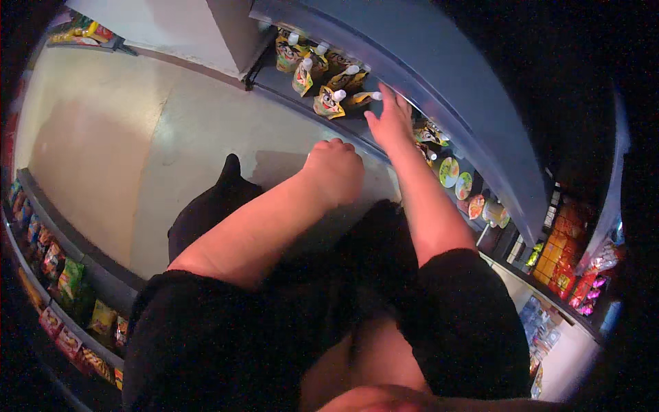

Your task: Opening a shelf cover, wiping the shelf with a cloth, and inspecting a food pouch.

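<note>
My right hand (392, 121) reaches into a low shelf with its fingers apart, beside a spouted pouch (363, 98) with a white cap. Its fingertips are close to that cap; whether they touch it I cannot tell. My left hand (335, 170) hangs in front of the shelf with its fingers curled, and its palm is hidden. Several yellow and green spouted pouches with printed faces stand left of my right hand, among them a front pouch (328, 103). More such pouches (428, 134) are to its right, followed by cups with round printed lids (449, 172).
A dark shelf edge (437, 87) curves above the pouches. A white panel or pillar (180, 31) adjoins the shelf at the left. Snack packets (71, 275) fill shelves at the lower left. Orange and red packets (561, 247) hang or stand at the right. Pale floor (103, 129) lies between.
</note>
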Demonstrator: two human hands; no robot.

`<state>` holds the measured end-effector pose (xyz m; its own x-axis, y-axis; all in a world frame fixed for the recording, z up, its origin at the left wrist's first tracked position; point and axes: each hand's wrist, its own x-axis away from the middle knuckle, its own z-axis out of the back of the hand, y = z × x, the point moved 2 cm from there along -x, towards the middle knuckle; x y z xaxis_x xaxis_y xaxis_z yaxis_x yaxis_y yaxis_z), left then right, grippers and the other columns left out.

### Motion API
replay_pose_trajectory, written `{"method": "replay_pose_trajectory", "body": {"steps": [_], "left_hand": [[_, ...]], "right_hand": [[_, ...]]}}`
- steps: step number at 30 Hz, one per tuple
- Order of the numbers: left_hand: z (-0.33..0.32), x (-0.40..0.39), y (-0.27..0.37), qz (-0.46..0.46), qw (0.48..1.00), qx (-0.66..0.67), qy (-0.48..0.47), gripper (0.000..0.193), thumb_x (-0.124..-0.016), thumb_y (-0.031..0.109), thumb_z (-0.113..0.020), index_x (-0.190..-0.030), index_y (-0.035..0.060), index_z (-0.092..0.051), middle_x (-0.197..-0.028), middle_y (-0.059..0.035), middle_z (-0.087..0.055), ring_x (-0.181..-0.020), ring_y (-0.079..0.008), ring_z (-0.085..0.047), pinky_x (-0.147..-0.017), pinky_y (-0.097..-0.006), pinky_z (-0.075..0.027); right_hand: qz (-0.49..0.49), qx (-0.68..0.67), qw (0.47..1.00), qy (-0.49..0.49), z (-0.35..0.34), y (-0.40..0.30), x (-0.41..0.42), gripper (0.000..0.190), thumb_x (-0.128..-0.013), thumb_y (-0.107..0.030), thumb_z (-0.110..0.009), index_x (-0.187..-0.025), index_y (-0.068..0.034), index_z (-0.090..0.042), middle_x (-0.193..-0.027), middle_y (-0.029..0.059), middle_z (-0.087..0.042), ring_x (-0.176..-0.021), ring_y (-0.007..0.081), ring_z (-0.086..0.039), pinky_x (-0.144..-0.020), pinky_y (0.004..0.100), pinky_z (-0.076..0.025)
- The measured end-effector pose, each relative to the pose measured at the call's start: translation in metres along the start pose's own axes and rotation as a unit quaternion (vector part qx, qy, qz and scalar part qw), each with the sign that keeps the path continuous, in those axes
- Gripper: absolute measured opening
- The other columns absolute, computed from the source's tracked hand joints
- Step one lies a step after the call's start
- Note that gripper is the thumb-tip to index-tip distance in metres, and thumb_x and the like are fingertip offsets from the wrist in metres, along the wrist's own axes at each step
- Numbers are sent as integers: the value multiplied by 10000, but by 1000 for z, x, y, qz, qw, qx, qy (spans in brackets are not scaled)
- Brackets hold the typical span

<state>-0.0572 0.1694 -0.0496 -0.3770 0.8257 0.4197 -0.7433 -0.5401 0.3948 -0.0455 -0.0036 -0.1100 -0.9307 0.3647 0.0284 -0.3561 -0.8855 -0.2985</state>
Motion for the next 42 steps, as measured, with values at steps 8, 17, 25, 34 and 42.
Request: {"method": "replay_pose_trajectory", "body": {"steps": [8, 17, 25, 34, 42], "left_hand": [[12, -7, -25, 46, 988, 128, -71, 310, -813, 283, -534, -1001, 61, -644, -982, -132, -654, -935, -315, -630, -804, -422, -509], [3, 7, -59, 129, 960, 240, 66, 534, -791, 103, -518, -1317, 67, -439, -1183, -210, -561, -1102, -324, -554, -905, -396, -465], [11, 30, -18, -144, 507, 835, -158, 653, -698, -22, -560, -1330, -45, -402, -1213, -104, -570, -1104, -172, -518, -904, -254, -393], [8, 40, 20, -183, 550, 812, -76, 547, -789, -3, -609, -1306, -15, -431, -1247, -100, -563, -1170, -185, -511, -1007, -311, -366], [8, 34, 35, -91, 433, 884, -149, 737, -643, 176, -613, -1295, -87, -392, -1198, -197, -568, -1046, -295, -595, -958, -360, -435]], "right_hand": [[-31, 37, 997, -52, -5, 23, -17, 254, -821, -210, -628, -1072, -181, -605, -930, 147, -659, -856, 330, -636, -776, 414, -497], [28, -607, 794, -24, 90, 16, 79, 120, -809, -50, -601, -925, -77, -585, -1048, 110, -591, -994, 261, -575, -847, 356, -478], [169, -823, 540, -42, 112, 34, 88, 195, -809, -38, -618, -978, -92, -539, -1091, 138, -516, -978, 287, -557, -848, 405, -487], [104, -828, 551, 11, 118, 28, 90, 745, -815, -253, -608, -1440, -89, -237, -1437, 181, -325, -1262, 350, -403, -1033, 464, -359], [180, -836, 504, -121, 89, 5, 103, 688, -838, -461, -581, -1363, -70, -368, -1250, 207, -525, -1127, 337, -534, -947, 484, -437]]}}
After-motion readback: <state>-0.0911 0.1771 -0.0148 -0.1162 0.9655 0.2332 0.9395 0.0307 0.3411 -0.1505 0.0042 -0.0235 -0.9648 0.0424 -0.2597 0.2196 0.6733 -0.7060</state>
